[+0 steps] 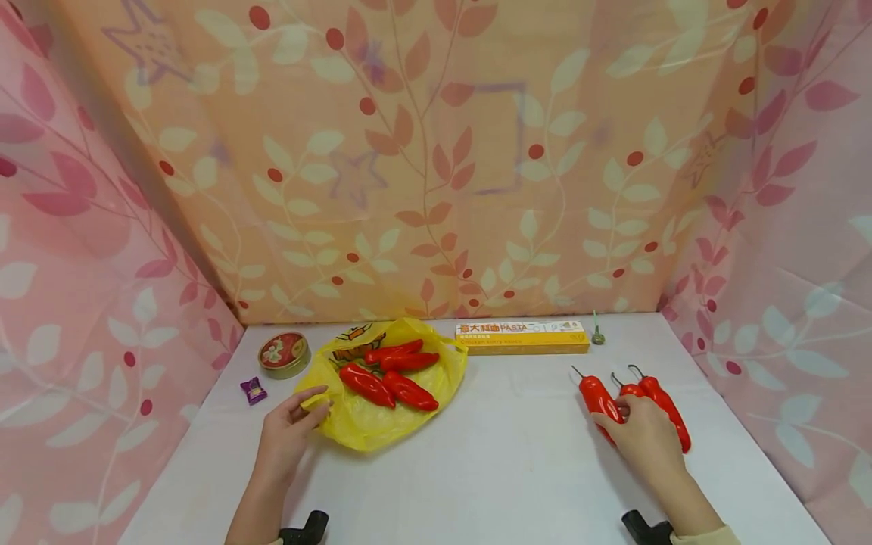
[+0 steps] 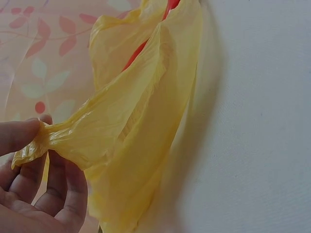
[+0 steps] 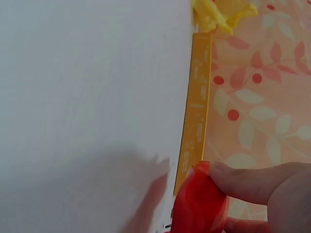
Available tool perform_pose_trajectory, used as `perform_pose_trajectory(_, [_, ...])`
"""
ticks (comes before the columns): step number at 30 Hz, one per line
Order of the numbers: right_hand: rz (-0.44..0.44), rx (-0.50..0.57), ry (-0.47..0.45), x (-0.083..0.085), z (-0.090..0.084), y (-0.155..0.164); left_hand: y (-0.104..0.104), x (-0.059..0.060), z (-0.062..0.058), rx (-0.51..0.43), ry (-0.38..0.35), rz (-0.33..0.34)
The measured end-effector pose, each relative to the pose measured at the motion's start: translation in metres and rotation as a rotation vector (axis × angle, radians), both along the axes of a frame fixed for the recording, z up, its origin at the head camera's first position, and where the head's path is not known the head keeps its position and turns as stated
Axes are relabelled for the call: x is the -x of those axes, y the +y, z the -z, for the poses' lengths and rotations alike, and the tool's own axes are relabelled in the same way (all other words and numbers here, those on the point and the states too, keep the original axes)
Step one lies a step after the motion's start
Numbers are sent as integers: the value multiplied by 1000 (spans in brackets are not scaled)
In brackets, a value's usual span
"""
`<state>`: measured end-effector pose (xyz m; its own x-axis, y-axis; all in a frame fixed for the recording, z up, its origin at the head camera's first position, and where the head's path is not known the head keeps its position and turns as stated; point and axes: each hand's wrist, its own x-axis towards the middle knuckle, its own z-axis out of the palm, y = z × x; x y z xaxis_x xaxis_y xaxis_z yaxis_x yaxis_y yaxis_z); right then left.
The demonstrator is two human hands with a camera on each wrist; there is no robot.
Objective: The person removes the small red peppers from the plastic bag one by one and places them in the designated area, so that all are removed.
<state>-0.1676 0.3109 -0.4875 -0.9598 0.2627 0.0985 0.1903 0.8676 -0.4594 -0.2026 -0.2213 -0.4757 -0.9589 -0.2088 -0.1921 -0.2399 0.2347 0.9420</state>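
A yellow plastic bag (image 1: 381, 393) lies on the white table (image 1: 504, 454) with several red peppers (image 1: 391, 372) on it. My left hand (image 1: 294, 424) pinches the bag's near edge (image 2: 58, 138) between thumb and fingers. At the right lie three more red peppers (image 1: 599, 397) with hooked stems. My right hand (image 1: 643, 439) rests over them and grips the middle pepper (image 3: 199, 204); its body is mostly hidden under the hand in the head view.
A yellow pasta box (image 1: 522, 337) lies along the back wall, with a small green object (image 1: 597, 333) right of it. A round tin (image 1: 283, 353) and a purple wrapped candy (image 1: 253, 390) sit at the back left. Patterned cloth walls enclose the table.
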Motion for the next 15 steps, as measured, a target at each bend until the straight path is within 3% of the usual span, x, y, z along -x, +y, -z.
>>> perform_pose_trajectory(15, [35, -208, -57, -6, 9, 15, 1, -1, 2, -7, 6, -13])
